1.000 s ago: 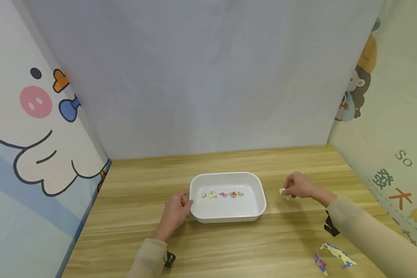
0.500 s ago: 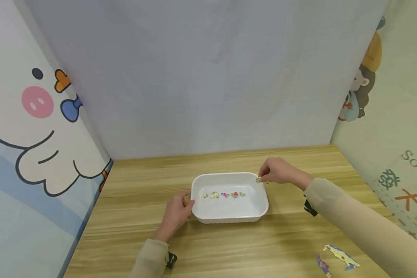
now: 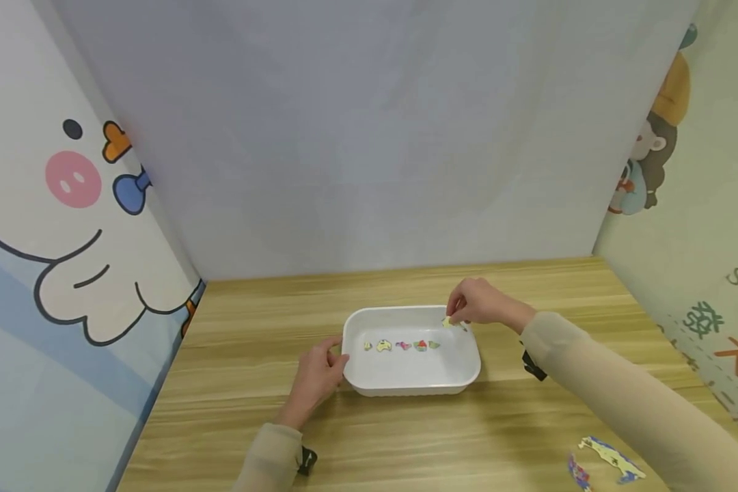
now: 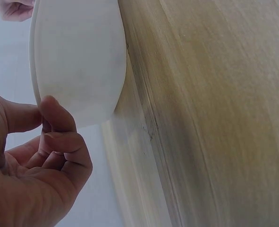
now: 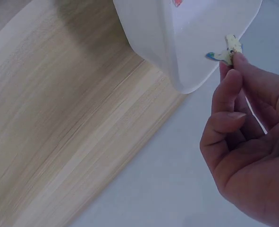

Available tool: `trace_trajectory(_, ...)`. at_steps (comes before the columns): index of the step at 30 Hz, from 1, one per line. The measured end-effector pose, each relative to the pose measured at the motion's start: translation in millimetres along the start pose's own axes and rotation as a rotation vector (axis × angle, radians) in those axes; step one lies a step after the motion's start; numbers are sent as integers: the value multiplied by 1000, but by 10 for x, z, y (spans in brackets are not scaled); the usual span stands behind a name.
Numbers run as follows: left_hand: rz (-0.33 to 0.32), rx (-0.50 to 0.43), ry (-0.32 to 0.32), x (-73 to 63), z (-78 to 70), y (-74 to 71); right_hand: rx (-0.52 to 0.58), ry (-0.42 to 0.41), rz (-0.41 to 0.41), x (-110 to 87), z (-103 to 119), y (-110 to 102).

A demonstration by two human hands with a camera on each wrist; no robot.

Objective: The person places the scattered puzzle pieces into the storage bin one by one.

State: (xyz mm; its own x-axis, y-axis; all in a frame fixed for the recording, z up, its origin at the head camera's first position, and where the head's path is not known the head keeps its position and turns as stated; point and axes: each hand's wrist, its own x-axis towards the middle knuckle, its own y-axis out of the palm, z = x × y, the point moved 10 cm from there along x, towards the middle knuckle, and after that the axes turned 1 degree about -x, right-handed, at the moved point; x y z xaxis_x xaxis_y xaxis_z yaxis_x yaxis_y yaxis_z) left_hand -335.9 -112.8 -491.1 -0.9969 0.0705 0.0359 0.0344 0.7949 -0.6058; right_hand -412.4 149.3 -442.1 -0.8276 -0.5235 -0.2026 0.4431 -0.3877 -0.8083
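Note:
My left hand (image 3: 316, 373) pinches the left rim of a white rectangular tray (image 3: 406, 377) between thumb and index finger, as the left wrist view also shows. Over the tray's far right corner, my right hand (image 3: 482, 301) pinches a small pale yellow cut-out piece (image 5: 231, 43) with blue and green edges. It looks thin and flat, like a sticker or puzzle piece; my thumb and fingertip hide part of it. A row of several small coloured pieces lies on the tray's floor, among them a yellow piece (image 3: 384, 346) and a red and green piece (image 3: 421, 346).
At the front right of the wooden table (image 3: 406, 444) lie a long yellow and blue piece (image 3: 611, 459) and a purple and red piece (image 3: 579, 473). A grey-white backdrop (image 3: 393, 137) rises behind the table, with printed cartoon panels on both sides.
My right hand has moved left with the yellow piece, from the table right of the tray to above its far right corner. The left hand has stayed on the rim.

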Motion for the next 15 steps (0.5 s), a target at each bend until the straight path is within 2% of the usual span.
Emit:
trace_trajectory(6, -3, -1, 9, 4, 4, -6, -111, -16, 28, 100, -18, 177)
trace_trajectory(15, 0, -7, 10, 7, 16, 3, -246, 64, 56, 145, -77, 386)
